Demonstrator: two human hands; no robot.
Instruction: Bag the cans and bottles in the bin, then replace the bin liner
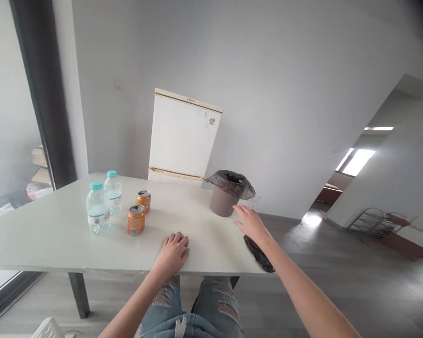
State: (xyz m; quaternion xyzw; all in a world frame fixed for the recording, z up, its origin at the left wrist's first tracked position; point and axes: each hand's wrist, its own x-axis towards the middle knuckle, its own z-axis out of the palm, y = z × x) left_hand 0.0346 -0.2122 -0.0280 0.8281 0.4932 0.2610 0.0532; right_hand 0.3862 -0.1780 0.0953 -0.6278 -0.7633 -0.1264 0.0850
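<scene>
My left hand (176,249) rests on the table (193,225) near its front edge, its fingers curled in and nothing seen in them. Out over the table's right side reaches my right hand (249,222), fingers stretched and apart, beside a brown trash bin (222,203). A dark plastic bag (232,183) lines that bin and folds over its rim. Under my right wrist lies a black plastic bag (258,256), partly hidden by the forearm. Two orange cans (136,223) stand left of my left hand, with two clear bottles with teal caps (97,211) beyond them.
A white refrigerator (183,136) stands behind the table against a grey wall. To the left is a glass panel with a dark frame (42,84). Metal racks (370,223) sit on the floor far right. A white chair part (49,327) shows at bottom left.
</scene>
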